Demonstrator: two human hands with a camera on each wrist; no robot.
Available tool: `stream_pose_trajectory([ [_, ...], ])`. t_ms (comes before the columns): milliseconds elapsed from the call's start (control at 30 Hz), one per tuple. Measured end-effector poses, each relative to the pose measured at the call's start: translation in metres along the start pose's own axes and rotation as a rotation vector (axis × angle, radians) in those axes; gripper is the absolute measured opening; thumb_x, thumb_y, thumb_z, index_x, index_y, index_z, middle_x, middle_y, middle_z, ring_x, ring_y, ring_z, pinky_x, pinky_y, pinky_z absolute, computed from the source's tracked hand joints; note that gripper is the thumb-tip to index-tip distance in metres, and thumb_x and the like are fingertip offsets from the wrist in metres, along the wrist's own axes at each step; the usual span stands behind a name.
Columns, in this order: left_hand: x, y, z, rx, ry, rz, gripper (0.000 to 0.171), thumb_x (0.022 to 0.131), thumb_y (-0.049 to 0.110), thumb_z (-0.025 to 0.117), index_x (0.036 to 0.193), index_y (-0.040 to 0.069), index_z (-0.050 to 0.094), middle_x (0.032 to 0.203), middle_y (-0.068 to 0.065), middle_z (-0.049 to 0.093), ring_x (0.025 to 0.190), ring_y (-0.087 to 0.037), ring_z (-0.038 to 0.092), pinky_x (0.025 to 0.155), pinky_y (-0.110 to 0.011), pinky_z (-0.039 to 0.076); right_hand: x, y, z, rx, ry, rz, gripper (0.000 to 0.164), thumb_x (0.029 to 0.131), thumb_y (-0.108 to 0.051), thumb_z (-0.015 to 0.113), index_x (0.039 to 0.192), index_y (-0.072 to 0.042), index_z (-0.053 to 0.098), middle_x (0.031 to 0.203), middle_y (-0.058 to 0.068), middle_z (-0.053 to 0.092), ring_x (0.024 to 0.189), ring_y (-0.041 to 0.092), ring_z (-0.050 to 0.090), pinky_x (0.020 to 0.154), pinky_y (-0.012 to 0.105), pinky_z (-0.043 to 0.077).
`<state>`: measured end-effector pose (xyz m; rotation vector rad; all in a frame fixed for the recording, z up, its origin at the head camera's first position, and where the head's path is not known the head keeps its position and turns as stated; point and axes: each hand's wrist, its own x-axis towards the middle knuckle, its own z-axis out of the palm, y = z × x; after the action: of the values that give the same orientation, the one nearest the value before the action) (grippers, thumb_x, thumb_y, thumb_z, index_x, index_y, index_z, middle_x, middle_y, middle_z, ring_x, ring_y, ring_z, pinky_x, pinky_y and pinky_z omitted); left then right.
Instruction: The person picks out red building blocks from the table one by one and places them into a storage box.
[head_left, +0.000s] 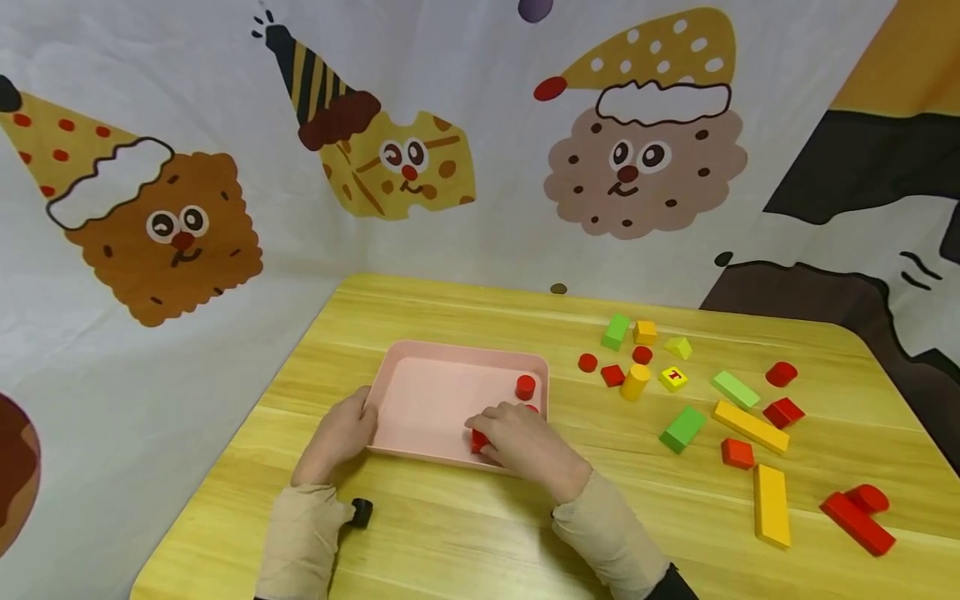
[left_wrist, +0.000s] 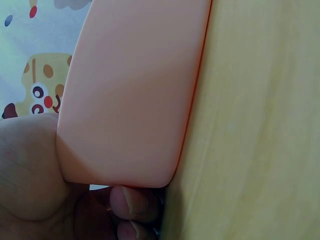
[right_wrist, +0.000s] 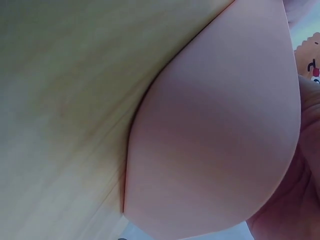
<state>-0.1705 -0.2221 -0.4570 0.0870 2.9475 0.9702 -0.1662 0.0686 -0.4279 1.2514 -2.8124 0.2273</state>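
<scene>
A pink tray [head_left: 427,400] sits on the wooden table [head_left: 420,542]. At its nine o'clock end the left hand [head_left: 345,429] grips the rim, thumb against the side. Toward five o'clock inside the tray, the right hand [head_left: 528,442] seems to pinch a red block [head_left: 477,441] between thumb and fingers, though the hand hides part of it. A red cylinder [head_left: 525,387] stands inside at two o'clock. Out at three o'clock, beyond the tray, stands a yellow cylinder [head_left: 634,383], with a green block [head_left: 683,429] farther out.
</scene>
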Motion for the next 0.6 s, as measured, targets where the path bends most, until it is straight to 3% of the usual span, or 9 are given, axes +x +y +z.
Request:
stream_pose_trajectory([
  [600,0.0002,-0.0011,0.0005,-0.001,0.004,0.0,0.032,0.1,0.018,0.035,0.122,0.006,0.053,0.105,-0.017,0.062,0.087,-0.027,0.055,0.078,-0.049,0.047,-0.0018,-0.0017,-0.0024,0.031,-0.001,0.011,0.037,0.082,-0.022,0.073,0.117,-0.013,0.063,0.1,0.0,0.067,0.087,0.016,0.059,0.08,0.034,0.051],
])
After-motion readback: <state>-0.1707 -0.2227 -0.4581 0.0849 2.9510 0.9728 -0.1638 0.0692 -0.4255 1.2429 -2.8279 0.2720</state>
